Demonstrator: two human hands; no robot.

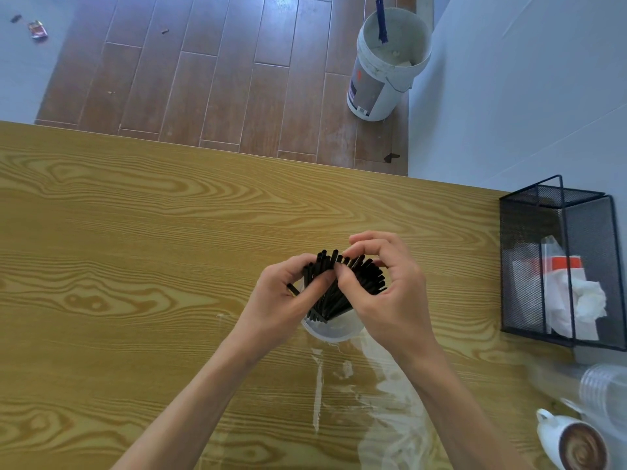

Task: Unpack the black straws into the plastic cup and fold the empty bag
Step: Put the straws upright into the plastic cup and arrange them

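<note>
Black straws (342, 283) stand bunched in the clear plastic cup (330, 329), which sits on the wood-grain table (135, 232) near its middle. In the head view, the only one there is, the straws fan out above the rim, their tops uneven. Both hands are on them: the left hand (288, 300) curls its fingers and thumb round the left side of the bunch, and the right hand (386, 293) pinches straws at the top right with thumb and fingertips.

The bag (383, 401) lies flat and crinkled on the table just in front of the cup, running toward the person under the right forearm. No straws show inside it, so it looks empty, though its clear film makes that hard to confirm.

My reading is that the unpacking is all but done and the hands are only tidying the bunch in the cup. The bag is not yet folded, so that step is left.

To the right stand a mesh holder (559, 266), a stack of cups (604, 395) and a mug (573, 442).
</note>
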